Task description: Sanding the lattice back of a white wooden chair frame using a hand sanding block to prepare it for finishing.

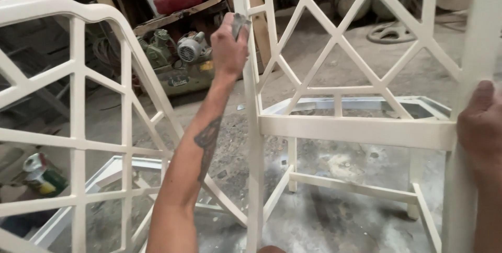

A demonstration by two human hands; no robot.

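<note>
I see my left hand pinching a small grey sanding pad against the white chair frame's upright post | right hand wrapped round the far post | frame on the dusty floor, looks stiff, light, thin lattice bars may snap: hold posts.

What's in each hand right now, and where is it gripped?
The left hand pinches a small grey sanding pad against the chair's upright. The right hand grips the white chair frame by its right post.
</note>
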